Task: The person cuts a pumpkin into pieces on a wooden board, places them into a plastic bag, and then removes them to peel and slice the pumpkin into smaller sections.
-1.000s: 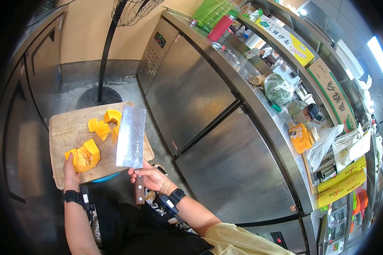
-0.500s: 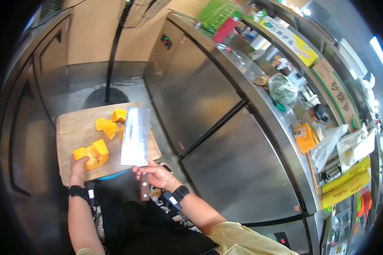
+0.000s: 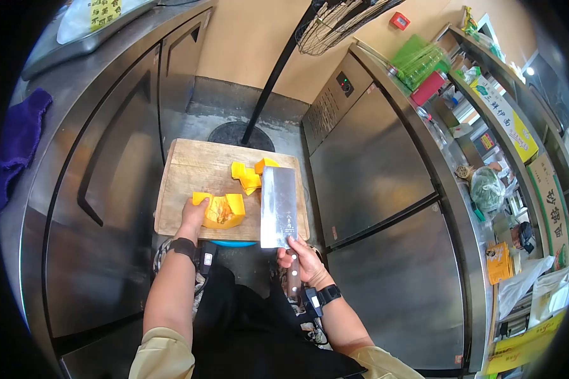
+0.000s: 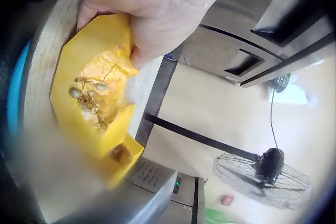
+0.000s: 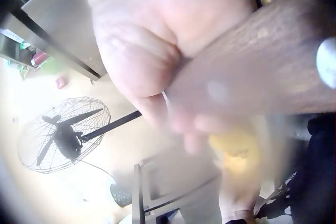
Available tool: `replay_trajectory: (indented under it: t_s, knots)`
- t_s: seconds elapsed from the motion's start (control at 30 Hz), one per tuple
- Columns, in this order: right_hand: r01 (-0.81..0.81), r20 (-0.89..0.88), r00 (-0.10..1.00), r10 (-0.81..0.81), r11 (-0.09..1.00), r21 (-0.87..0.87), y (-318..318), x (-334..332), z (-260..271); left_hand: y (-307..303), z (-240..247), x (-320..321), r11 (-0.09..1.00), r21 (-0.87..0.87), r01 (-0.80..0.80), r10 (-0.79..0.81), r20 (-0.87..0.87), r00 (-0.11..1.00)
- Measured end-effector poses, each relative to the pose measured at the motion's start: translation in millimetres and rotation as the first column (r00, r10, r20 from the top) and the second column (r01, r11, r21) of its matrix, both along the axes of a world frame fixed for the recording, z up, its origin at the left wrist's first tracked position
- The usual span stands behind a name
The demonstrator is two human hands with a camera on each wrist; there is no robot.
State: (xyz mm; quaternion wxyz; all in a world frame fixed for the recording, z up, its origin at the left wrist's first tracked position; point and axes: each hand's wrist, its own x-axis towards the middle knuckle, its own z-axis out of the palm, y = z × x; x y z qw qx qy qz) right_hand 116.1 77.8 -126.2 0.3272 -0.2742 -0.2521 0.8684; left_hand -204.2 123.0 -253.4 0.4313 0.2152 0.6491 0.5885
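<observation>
Two grips: left hand [image 3: 192,218] curled round a pumpkin wedge [image 3: 225,211], right hand [image 3: 301,259] clamped on a cleaver [image 3: 278,205] stamped illegibly.

Head camera looks steeply down over left hand [image 3: 193,218] and right hand [image 3: 301,255]; wrist cameras hug them closely, facing outward; all share the black wire-caged fan [image 3: 344,22].

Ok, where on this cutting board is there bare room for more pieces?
Bare: the far left corner of the cutting board, bordered by the left hand and pumpkin wedge nearer you and the cut pieces rightward. Crowded: the right side, with those pieces and the cleaver.
</observation>
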Motion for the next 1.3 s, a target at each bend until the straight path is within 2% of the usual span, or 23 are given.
replay_trajectory:
  t_s: [0.07,0.23,0.33,0.47,0.53,0.6,0.67,0.83,0.93,1.03,1.3]
  knots:
    - [-0.018,0.038,0.999,0.018,1.0,0.01,-3.6,-1.0,4.0,1.6,-8.8,0.5,1.0,-0.028,-0.013,0.013,-0.011,1.0]
    - [-0.07,0.088,0.994,0.065,0.996,0.06,-3.7,-6.0,0.7,-3.6,6.8,9.3,0.998,-0.03,-0.062,0.063,0.047,0.997]
    - [-0.066,0.199,0.979,0.048,0.994,0.085,-5.0,-15.6,-4.1,-9.9,14.6,15.6,0.995,0.024,-0.096,0.095,0.055,0.994]
    - [-0.142,0.474,0.88,0.036,0.971,0.19,-9.3,-33.4,-2.4,-6.2,4.3,10.7,0.997,0.036,-0.062,0.06,0.071,0.996]
    - [-0.207,0.533,0.845,0.04,0.944,0.258,-11.2,-38.0,-8.8,-0.7,-7.0,8.9,0.998,0.053,-0.037,0.035,0.042,0.998]
    - [-0.286,0.627,0.778,0.047,0.914,0.287,-14.5,-40.1,-10.7,3.4,-14.5,6.7,0.998,0.059,-0.035,0.03,0.094,0.995]
    - [-0.303,0.672,0.74,0.001,0.894,0.331,-19.6,-43.8,-7.4,8.0,-15.6,5.4,0.998,0.056,-0.037,0.031,0.102,0.994]
    - [-0.306,0.763,0.638,-0.104,0.875,0.374,-29.9,-56.5,8.8,10.8,-6.1,14.4,0.991,0.08,-0.111,0.113,-0.017,0.993]
    - [-0.285,0.778,0.612,-0.144,0.878,0.386,-31.3,-55.9,17.4,15.0,-8.0,15.0,0.982,0.157,-0.106,0.086,0.13,0.988]
    - [-0.307,0.792,0.595,-0.137,0.872,0.381,-30.4,-54.2,21.5,8.0,6.3,18.4,0.984,0.105,-0.145,0.127,0.167,0.978]
    - [-0.343,0.834,0.537,-0.128,0.87,0.354,-31.0,-55.8,20.5,6.1,9.8,18.9,0.986,0.121,-0.116,0.088,0.219,0.972]
